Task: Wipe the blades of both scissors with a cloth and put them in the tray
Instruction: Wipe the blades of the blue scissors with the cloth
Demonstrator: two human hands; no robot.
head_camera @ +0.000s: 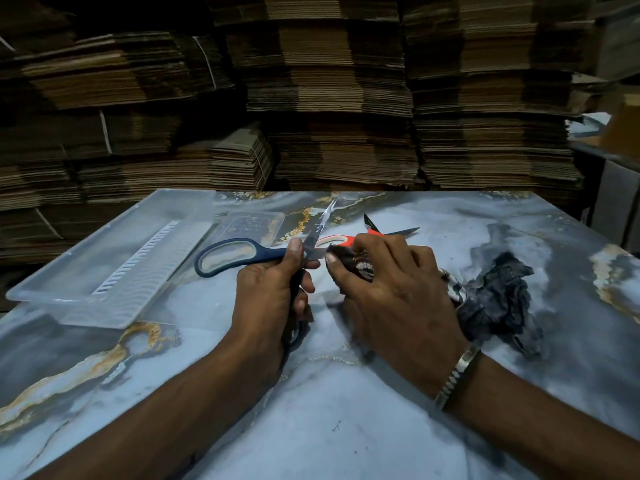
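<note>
The blue scissors (221,259) are sitting open in the left hand (266,299), its fingers closing around one handle so a blade is sticking up, ready for wiping. The clear tray (69,292) is waiting empty at the left of the surface (346,427). The right hand (391,292) is pinching the dark cloth (349,263) against a blade. The orange scissors (343,241) are lying open just behind. No writing can be read.

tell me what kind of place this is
Likely a packaging warehouse or carton storeroom: tall stacks of flattened brown corrugated cardboard fill the background, behind a blue-grey marble-patterned worktable carrying a clear plastic tray.
</note>
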